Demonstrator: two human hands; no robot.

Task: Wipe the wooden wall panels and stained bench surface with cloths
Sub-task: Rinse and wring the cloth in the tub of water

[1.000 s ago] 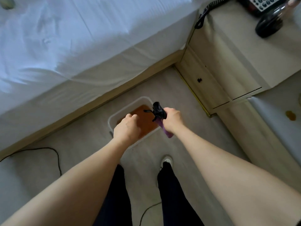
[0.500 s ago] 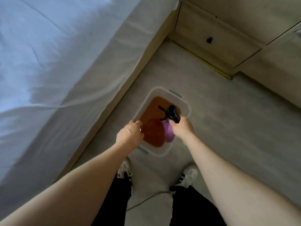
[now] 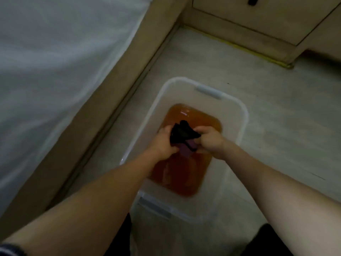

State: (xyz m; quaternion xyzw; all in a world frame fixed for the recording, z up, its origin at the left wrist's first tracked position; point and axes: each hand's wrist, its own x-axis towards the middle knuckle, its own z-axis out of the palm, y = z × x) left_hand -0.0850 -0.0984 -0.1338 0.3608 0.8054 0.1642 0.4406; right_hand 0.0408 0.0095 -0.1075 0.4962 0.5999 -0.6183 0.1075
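Now that both hands have dropped into the tub (image 3: 243,115), the left hand (image 3: 162,143) and right hand (image 3: 210,141) grip the dark cloth (image 3: 181,133) over brown water (image 3: 184,174), likely wringing before wiping.

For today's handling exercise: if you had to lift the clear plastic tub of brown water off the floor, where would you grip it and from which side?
Grip the tub by its two short ends, at the moulded grey handle on the far rim and its match on the near rim, reaching down from above. Likely both hands are needed: the brown water could slosh, so keep it level. Both hands now hold the cloths.
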